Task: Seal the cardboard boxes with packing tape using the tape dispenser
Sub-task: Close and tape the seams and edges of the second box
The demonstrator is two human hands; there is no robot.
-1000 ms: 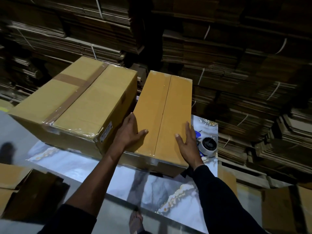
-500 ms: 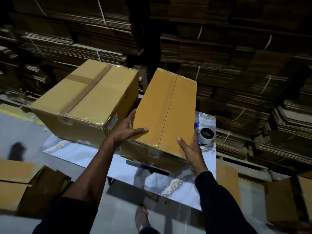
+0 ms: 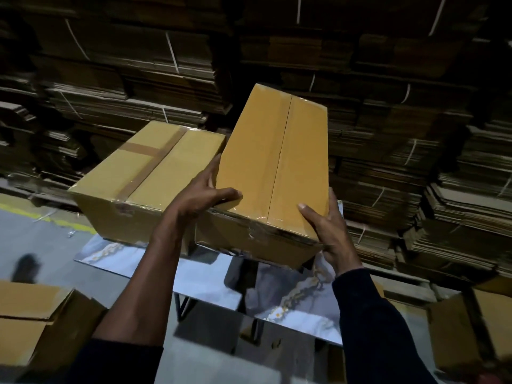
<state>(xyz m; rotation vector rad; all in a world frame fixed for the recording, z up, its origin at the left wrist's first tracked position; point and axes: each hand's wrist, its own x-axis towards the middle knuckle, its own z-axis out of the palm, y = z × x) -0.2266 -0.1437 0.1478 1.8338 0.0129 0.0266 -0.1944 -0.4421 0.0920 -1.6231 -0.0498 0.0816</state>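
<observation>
A narrow cardboard box [image 3: 266, 162] with clear tape along its top seam hangs tilted above the marble-patterned table [image 3: 205, 278], its far end raised. My left hand [image 3: 206, 194] grips its near left corner, thumb on top. My right hand [image 3: 329, 231] holds the near right corner, thumb on the lid and fingers down the side. A second, wider box [image 3: 144, 176] sealed with brown tape sits on the table to the left. The tape dispenser is hidden behind the lifted box.
Tall stacks of bundled flat cardboard [image 3: 415, 134] fill the background. An open box [image 3: 36, 322] stands on the floor at the lower left and another box [image 3: 476, 328] at the lower right. A yellow line [image 3: 50, 220] runs across the grey floor.
Both hands have lifted the narrow box off the table and tipped its far end upward. It now covers the tape dispenser that was visible at the right.
</observation>
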